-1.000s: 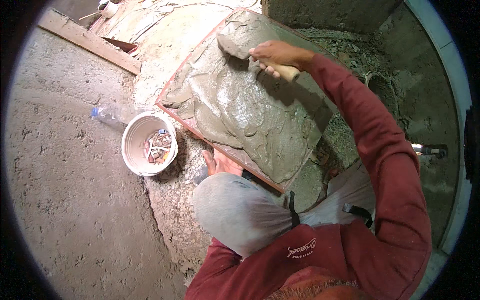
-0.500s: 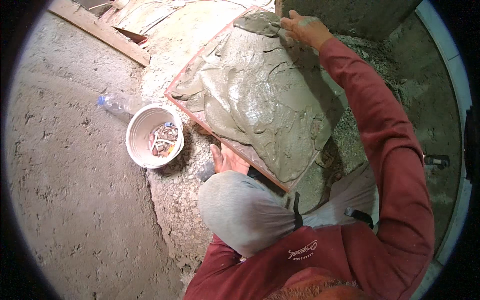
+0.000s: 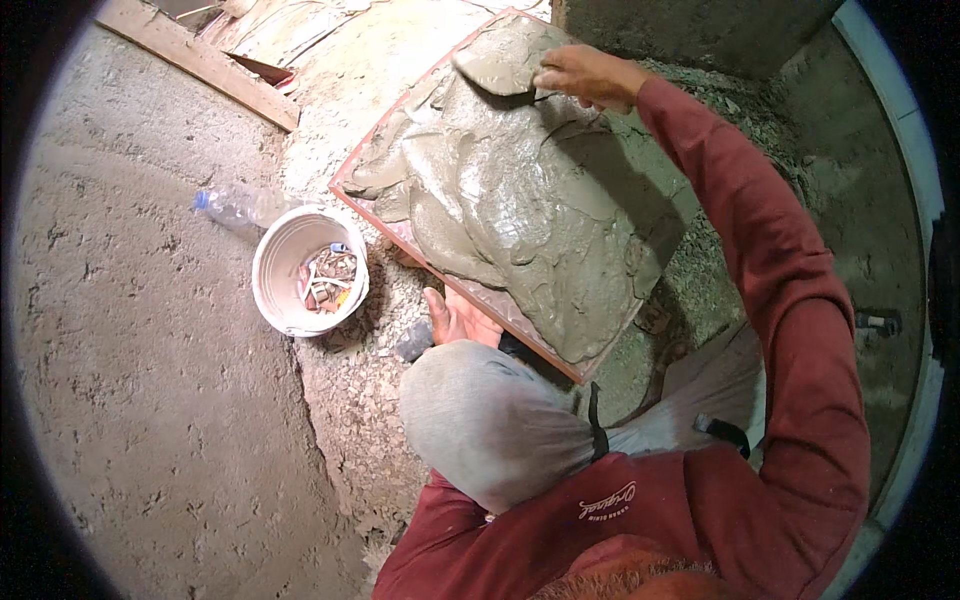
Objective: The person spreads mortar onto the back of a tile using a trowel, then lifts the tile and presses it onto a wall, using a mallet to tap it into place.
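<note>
Mortar (image 3: 520, 190) on tile (image 3: 548, 348), bucket (image 3: 283, 265) to its left, bottle (image 3: 240, 207) behind bucket.

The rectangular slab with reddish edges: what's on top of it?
Wet grey mortar and a mortar-coated trowel in the right hand. The mortar hides most of the slab beneath.

Right arm (image 3: 745, 225) extended, elbow (image 3: 828, 330) bent; right hand (image 3: 592, 75) palm down, fingers (image 3: 556, 70) curled; left hand (image 3: 468, 320) palm up, thumb (image 3: 437, 308) spread.

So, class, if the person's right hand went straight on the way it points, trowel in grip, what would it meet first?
Probably the wet grey mortar on the slab: the trowel in the right hand points left across it. Whether trowel and mortar touch is hard to judge from above.
</note>
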The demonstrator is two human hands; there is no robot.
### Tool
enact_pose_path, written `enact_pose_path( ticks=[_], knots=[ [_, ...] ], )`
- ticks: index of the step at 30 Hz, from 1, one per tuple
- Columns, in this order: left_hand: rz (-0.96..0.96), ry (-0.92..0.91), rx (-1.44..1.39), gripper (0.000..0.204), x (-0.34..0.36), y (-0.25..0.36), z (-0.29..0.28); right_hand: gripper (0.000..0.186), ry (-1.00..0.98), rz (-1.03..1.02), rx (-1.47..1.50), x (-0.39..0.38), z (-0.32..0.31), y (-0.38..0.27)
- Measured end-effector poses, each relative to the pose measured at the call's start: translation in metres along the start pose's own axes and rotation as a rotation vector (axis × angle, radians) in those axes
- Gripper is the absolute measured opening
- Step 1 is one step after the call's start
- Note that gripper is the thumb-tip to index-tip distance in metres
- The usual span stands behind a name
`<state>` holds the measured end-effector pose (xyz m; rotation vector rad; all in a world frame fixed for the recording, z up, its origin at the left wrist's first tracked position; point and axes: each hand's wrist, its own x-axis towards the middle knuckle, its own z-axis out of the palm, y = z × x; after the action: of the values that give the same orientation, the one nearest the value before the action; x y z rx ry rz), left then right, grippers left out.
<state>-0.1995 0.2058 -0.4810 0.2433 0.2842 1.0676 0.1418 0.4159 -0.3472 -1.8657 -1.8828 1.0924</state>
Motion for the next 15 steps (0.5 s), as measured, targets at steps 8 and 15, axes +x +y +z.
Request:
enact_pose_path(
  ticks=[8, 15],
  knots=[
    [-0.006, 0.113, -0.062, 0.09, -0.002, -0.002, -0.011, 0.052, 0.308, -0.034, -0.577, -0.001, -0.009, 0.025],
    [0.011, 0.133, 0.078, 0.085, -0.005, 0.001, -0.003, 0.062, -0.066, -0.042, -0.187, -0.051, -0.031, 0.005]
  ],
)
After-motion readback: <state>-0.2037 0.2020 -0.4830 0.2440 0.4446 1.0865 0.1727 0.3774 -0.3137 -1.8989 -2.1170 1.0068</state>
